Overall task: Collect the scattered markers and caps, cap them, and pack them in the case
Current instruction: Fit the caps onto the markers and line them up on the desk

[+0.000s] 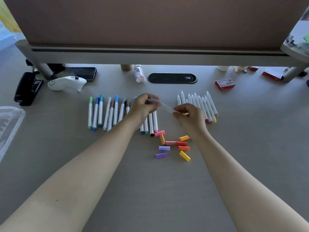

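Both hands are lifted just above the desk (150,190) with one marker (164,107) bridged between them. The left hand (143,106) curls its fingers round the far, upper end, where a pale lilac cap (154,100) seems to sit under the fingertips; whether that cap is fully seated cannot be told. The right hand (187,117) pinches the near end of the white barrel, with an orange tip showing just past its fingers. Behind the left fingers lies the row of capped markers (107,113); just beyond the right knuckles lies the row of uncapped markers (199,106), nibs pointing away. Nearer the person than both sets of fingers, between the two wrists, the loose caps (173,145) are scattered in pink, orange, red, purple and yellow. The clear case (10,123) sits well off to the left of the left hand, at the picture's edge. To finish this capping cleanly, the barrel is best held steady in the right pinch while the left fingers push the cap straight along the barrel's axis, not at an angle, until it stops; the cap's colour is worth checking against the barrel's end colour before the marker joins the capped row.
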`<state>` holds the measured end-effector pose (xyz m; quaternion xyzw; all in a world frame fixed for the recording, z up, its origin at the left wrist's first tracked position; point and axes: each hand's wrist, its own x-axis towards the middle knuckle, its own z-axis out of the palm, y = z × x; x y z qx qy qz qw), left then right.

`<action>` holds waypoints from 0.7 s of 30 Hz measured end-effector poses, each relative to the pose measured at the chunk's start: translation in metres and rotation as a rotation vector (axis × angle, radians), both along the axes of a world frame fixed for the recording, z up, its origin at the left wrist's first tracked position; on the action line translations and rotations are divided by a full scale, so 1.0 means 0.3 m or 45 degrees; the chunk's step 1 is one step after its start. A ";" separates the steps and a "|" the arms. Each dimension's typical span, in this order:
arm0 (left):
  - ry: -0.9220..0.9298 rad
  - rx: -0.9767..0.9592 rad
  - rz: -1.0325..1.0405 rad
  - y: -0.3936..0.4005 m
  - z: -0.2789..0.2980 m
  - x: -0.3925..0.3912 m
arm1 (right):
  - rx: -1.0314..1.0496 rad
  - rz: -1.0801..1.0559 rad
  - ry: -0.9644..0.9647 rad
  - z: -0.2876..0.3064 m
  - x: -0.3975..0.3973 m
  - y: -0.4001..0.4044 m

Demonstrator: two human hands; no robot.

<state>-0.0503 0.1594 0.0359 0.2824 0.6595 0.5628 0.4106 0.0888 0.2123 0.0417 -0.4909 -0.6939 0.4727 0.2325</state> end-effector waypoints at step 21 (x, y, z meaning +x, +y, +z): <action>0.568 -0.402 -0.161 0.196 -0.115 -0.109 | 0.282 -0.051 -0.840 -0.162 -0.039 0.153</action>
